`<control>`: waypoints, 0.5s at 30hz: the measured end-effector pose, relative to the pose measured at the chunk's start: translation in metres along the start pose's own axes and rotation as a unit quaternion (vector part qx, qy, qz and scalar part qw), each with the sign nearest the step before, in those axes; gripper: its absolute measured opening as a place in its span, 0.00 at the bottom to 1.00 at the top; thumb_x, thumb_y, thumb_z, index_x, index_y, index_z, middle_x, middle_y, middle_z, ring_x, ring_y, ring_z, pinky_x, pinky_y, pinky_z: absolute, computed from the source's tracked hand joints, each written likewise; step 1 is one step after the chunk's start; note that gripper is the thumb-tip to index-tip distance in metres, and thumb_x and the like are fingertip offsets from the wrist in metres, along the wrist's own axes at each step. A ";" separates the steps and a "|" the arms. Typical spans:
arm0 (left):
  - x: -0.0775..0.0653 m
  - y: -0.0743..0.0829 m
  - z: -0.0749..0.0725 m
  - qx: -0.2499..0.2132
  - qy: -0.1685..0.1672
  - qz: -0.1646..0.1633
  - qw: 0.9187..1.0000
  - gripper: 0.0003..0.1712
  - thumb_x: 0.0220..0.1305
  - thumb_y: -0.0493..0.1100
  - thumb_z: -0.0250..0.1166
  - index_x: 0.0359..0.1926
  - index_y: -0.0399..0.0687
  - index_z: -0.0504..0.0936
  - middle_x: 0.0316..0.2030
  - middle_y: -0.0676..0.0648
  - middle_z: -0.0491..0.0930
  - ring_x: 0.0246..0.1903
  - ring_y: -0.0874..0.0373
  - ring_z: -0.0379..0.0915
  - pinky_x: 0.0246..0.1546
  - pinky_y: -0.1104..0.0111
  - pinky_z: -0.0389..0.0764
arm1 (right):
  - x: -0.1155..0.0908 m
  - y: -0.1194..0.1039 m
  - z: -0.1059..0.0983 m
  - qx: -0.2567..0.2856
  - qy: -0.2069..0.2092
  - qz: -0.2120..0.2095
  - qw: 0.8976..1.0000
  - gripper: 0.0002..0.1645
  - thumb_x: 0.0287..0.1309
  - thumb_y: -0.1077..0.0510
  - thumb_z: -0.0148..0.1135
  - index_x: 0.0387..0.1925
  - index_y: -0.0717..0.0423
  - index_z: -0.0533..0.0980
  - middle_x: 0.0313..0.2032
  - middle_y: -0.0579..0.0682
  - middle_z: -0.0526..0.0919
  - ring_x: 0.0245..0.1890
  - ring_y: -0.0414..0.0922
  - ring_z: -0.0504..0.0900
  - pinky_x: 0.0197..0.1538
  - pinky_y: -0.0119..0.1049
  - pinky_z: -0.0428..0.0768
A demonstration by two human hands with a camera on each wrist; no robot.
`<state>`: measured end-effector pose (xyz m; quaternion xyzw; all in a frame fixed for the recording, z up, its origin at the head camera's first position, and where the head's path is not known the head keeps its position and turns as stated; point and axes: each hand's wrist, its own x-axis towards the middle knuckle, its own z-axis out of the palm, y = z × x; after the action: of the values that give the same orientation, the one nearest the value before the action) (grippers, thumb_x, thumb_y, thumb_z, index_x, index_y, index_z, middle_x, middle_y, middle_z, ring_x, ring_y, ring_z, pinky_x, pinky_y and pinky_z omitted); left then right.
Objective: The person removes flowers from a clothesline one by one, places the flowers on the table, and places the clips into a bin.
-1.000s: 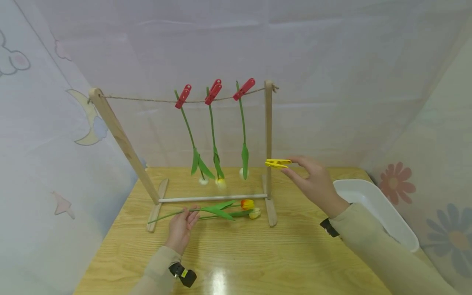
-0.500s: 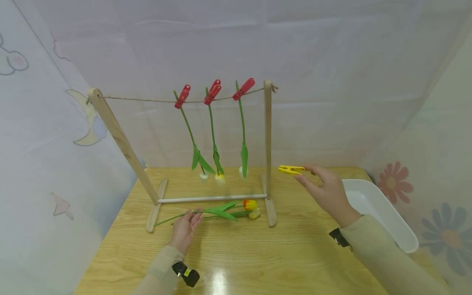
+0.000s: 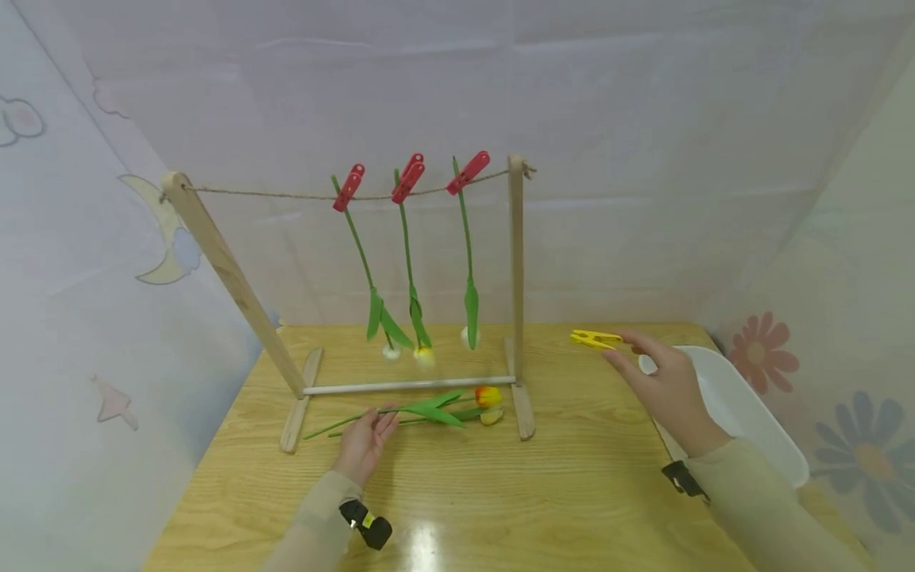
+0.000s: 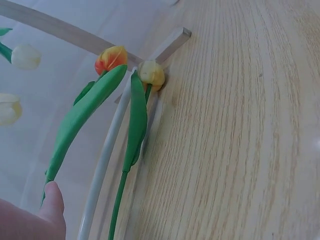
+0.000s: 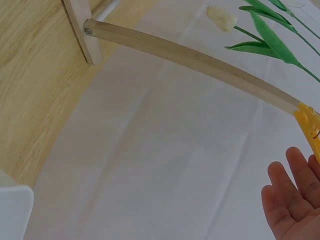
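Wood-grain table (image 3: 457,492). Left hand (image 3: 363,445): thumb and fingers hold red-yellow tulip (image 4: 77,122) by stem; cream-yellow tulip (image 4: 137,122) just beside those fingers. Right hand (image 3: 668,389): thumb and index pinch yellow clothespin (image 3: 588,338), white tray (image 3: 758,413) near. Beyond fingers, three hanging tulips (image 3: 418,318), red clothespins (image 3: 407,184), pale drape (image 3: 643,199).

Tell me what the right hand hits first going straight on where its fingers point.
Probably the wooden post on the right, met by the yellow clothespin the right hand pinches; depth is unclear, so it might pass in front.
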<state>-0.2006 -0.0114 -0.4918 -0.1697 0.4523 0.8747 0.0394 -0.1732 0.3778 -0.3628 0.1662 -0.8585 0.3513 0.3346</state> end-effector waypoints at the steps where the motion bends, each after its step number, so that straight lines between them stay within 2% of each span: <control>1: 0.001 0.000 0.001 -0.003 0.000 -0.002 1.000 0.32 0.78 0.34 0.33 0.71 0.26 0.27 0.68 0.25 0.52 0.69 0.40 0.50 0.61 0.70 0.69 | -0.001 0.001 -0.001 0.001 0.001 0.004 1.000 0.16 0.53 0.66 0.70 0.44 0.70 0.80 0.40 0.65 0.84 0.37 0.41 0.76 0.34 0.14 0.69; 3: 0.001 0.000 0.001 -0.010 -0.002 -0.008 1.000 0.31 0.78 0.35 0.32 0.71 0.27 0.28 0.68 0.25 0.50 0.70 0.40 0.47 0.61 0.70 0.69 | -0.003 0.003 -0.004 -0.001 0.004 0.011 1.000 0.16 0.52 0.67 0.70 0.44 0.70 0.80 0.39 0.66 0.84 0.37 0.40 0.77 0.33 0.13 0.68; 9: 0.004 0.001 0.005 -0.030 -0.009 -0.021 0.999 0.29 0.78 0.35 0.30 0.71 0.23 0.33 0.71 0.25 0.42 0.71 0.40 0.44 0.64 0.69 0.64 | -0.011 0.011 -0.012 -0.002 0.018 0.030 0.999 0.17 0.50 0.70 0.70 0.44 0.69 0.81 0.41 0.66 0.84 0.39 0.17 0.67 0.35 0.11 0.70; 15: 0.011 -0.002 0.004 -0.027 -0.016 -0.022 0.999 0.29 0.78 0.35 0.30 0.70 0.22 0.33 0.71 0.25 0.41 0.71 0.38 0.42 0.67 0.65 0.59 | -0.020 0.018 -0.016 -0.008 0.025 0.044 0.999 0.17 0.50 0.70 0.70 0.44 0.68 0.81 0.42 0.62 0.84 0.39 0.17 0.67 0.36 0.12 0.70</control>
<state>-0.2111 -0.0083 -0.4948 -0.1665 0.4237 0.8882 0.0618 -0.1615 0.4030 -0.3770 0.1170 -0.8591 0.3631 0.3413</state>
